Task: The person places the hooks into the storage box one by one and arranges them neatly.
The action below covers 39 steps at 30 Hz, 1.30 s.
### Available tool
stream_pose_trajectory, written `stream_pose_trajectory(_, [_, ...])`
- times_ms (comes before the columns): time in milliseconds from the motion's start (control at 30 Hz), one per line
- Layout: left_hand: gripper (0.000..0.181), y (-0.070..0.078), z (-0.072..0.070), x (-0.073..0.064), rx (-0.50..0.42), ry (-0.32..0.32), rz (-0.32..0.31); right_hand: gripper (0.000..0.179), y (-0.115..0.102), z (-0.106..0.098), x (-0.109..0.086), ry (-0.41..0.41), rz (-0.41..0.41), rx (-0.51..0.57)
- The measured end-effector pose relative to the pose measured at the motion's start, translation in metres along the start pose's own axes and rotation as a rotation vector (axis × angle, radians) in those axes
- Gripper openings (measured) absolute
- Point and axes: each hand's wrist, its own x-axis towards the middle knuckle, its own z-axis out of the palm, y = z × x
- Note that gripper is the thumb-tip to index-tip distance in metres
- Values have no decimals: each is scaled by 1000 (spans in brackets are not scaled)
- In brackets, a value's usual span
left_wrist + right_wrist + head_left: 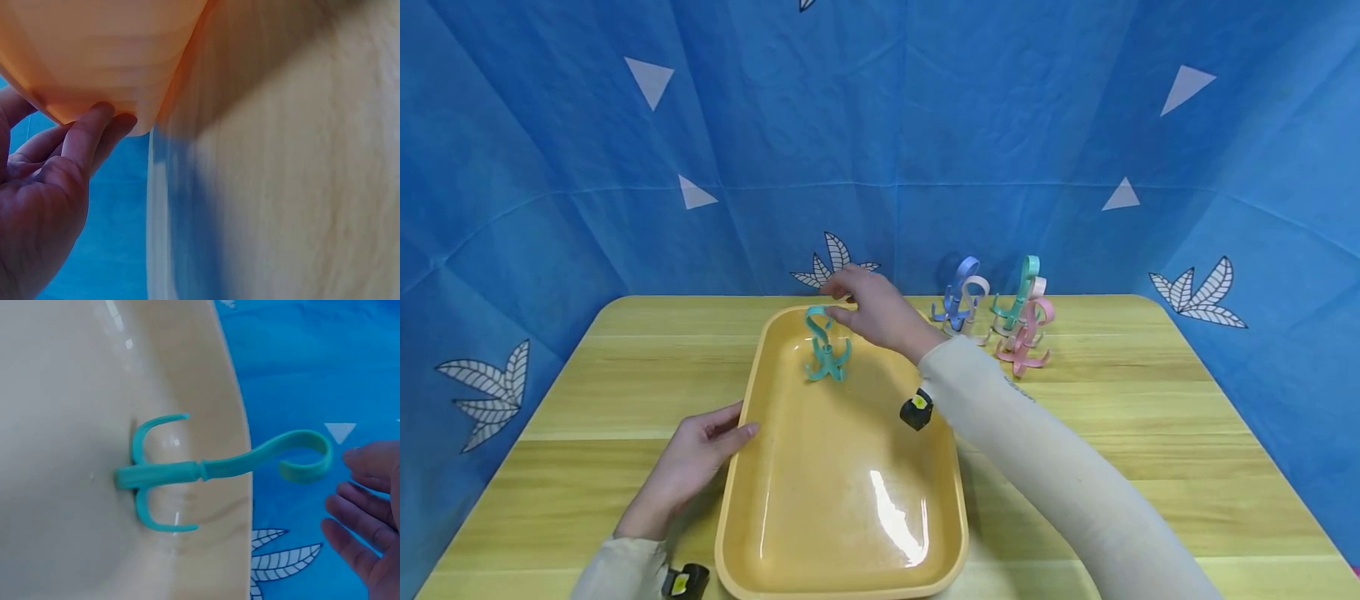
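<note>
A yellow tray lies lengthwise on the table. My left hand grips its left rim, thumb over the edge and fingers against the outer wall, as the left wrist view shows of the tray wall. Inside the tray's far left part stands a turquoise multi-prong hanging hook, upright on its prongs with its curled top up. Just by that curled top is my right hand. The right wrist view shows a small gap between the fingers and the hook, with nothing held.
Behind and right of the tray, several similar hooks stand in a group: a blue one, a green one, a pink one and white ones. A blue patterned cloth hangs behind the wooden table.
</note>
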Motion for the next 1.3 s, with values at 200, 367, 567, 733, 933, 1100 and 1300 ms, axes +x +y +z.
stream_pose_trajectory(200, [53, 1, 1, 2, 27, 3, 33, 24, 1, -14, -6, 74, -3, 49])
stream_pose_trajectory(367, [53, 1, 1, 3, 38, 7, 38, 19, 6, -29, -16, 119, 30, 127])
stream_pose_trajectory(567, [54, 1, -1, 1, 24, -8, 24, 15, 17, -45, -32, 188, 78, 171])
stream_pose_trajectory(733, [54, 0, -3, -1, 8, -26, 20, 17, 24, -59, -49, 249, 102, 186])
stream_pose_trajectory(933, [54, -1, -4, -1, -17, -49, 26, 18, 33, -79, -75, 367, 170, 249])
stream_pose_trajectory(1100, [54, -1, -5, 0, -14, -64, 19, 22, 41, -91, -94, 409, 219, 261])
stream_pose_trajectory(1300, [54, 0, -7, -1, 2, -70, 19, 24, 52, -101, -115, 495, 272, 189])
